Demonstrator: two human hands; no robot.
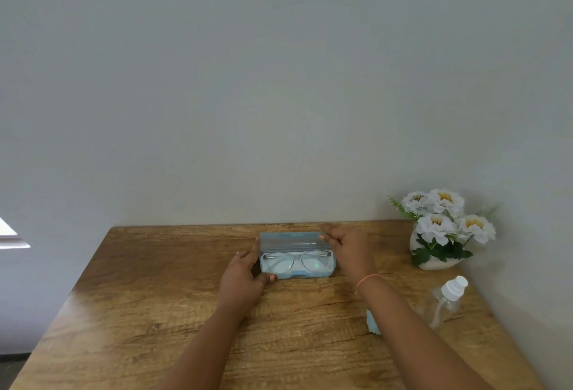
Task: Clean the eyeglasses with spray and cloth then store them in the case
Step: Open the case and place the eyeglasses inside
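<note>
A: Far L first: wood table, pushed against the wall. L hand is wrapped round the L end of the case, thumb on the front corner, fingers up the side.
B: Case open?
A: Yep, lid stands up at the back. Eyeglasses lie inside the base, lenses facing us, mid-table near the wall.
B: R hand?
A: R hand is at the lid's R end. Looks like a pinch, thumb in front, fingers over the top edge, tho it's a bit blurred. Hands are apart, one per end of the case.
B: So which step, taking out or putting away?
A: Can't say for sure. Glasses in w/ lid up fits both. The cloth pokes out from under the R forearm, mostly hidden. The spray bottle is further R, tilted over. Neither's in hand. If the lenses are done, this is the storing step, prob nearly finished.
B: Next move?
A: To close: R hand swings the lid fwd & down, L hand pins the base so it doesn't skid. The frame must sit fully inside or the lid nips it. If it's the start instead, lift the glasses out by the bridge, not the lenses.
B: Anything else?
A: Flowers in a pot, far R corner, well apart from the case.
</note>
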